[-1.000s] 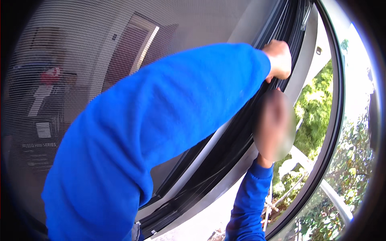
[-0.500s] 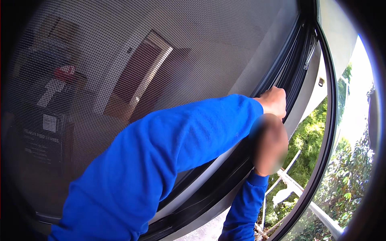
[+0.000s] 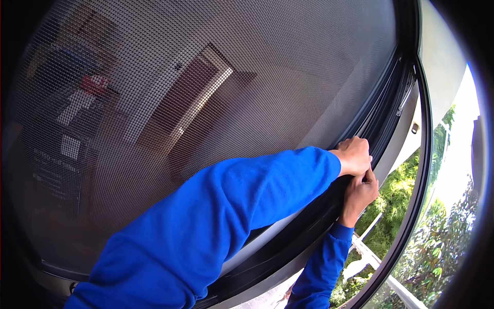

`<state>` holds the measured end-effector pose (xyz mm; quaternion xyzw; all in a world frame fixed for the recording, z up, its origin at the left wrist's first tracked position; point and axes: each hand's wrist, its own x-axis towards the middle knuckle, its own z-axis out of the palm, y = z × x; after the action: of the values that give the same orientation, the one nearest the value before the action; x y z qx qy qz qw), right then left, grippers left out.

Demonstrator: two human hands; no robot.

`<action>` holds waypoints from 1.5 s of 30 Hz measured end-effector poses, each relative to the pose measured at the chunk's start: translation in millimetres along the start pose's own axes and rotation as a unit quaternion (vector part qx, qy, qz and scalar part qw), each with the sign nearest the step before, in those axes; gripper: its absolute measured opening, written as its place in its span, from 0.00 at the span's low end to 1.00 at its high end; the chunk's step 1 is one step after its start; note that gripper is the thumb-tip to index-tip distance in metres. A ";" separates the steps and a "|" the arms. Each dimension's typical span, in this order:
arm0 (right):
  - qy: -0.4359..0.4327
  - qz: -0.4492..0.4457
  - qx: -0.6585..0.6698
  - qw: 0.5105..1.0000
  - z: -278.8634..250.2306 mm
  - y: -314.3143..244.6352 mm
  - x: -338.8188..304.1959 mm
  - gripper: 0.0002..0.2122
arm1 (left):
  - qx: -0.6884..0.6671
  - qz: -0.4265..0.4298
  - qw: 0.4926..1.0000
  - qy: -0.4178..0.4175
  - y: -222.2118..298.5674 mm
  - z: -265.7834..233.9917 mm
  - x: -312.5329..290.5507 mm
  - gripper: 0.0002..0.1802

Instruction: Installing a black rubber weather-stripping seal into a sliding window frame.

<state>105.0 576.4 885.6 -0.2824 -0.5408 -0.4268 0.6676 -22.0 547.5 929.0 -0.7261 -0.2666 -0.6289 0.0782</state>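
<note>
A dark mesh screen (image 3: 288, 98) fills the left and middle of the view, bordered on its right by a curved-looking black frame (image 3: 383, 121) with grooves. My left arm, in a blue sleeve, crosses in front of the screen. My left hand (image 3: 354, 155) is closed, its knuckles up against the frame beside the screen's edge. Just below it, my right hand (image 3: 360, 194) is closed too, thumb and fingers drawn together, its fingertips meeting the left hand at the frame. Whatever the fingers pinch is hidden.
Right of the frame stands a glass pane with a black edge (image 3: 423, 129), with green plants (image 3: 399, 193) outside. A white bar (image 3: 378, 262) runs below. Behind the mesh show a reddish-brown door (image 3: 188, 98) and a dark box (image 3: 56, 165).
The whole view has shifted, so the frame and screen sit lower and further right. My right hand has come up along the frame, closer to the left hand, which stays closed there.
</note>
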 end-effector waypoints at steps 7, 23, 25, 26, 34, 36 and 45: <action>0.031 0.036 0.028 0.998 10.8 8.4 44.9 0.13 | -0.019 -0.008 1.000 0.015 -10.7 4.7 -2.4 0.28; -0.023 0.024 -0.001 0.999 30.7 27.8 144.7 0.19 | -0.009 -0.049 0.999 -0.012 -7.9 -11.1 -7.6 0.29; -0.026 -0.003 -0.003 1.000 27.5 30.9 138.9 0.25 | -0.017 -0.056 0.998 0.025 -7.0 -11.1 2.5 0.27; -0.034 -0.004 0.000 0.999 26.9 21.4 132.3 0.25 | -0.021 -0.067 0.996 0.053 -10.9 -16.1 6.0 0.26; 0.007 -0.014 0.103 0.995 9.8 23.0 59.6 0.21 | 0.066 0.036 0.993 0.090 17.3 -8.2 83.5 0.20; 0.011 -0.048 0.085 0.995 14.1 9.3 59.7 0.20 | 0.067 0.005 0.991 0.113 22.8 -17.7 114.4 0.17; 0.056 -0.008 0.176 0.983 15.5 27.4 66.1 0.16 | 0.084 -0.188 0.975 -0.079 58.0 18.2 230.0 0.19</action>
<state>124.9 584.9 955.6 -0.1317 -0.5712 -0.3453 0.7330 37.4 573.1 1158.0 -0.7011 -0.4558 -0.5483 -0.0018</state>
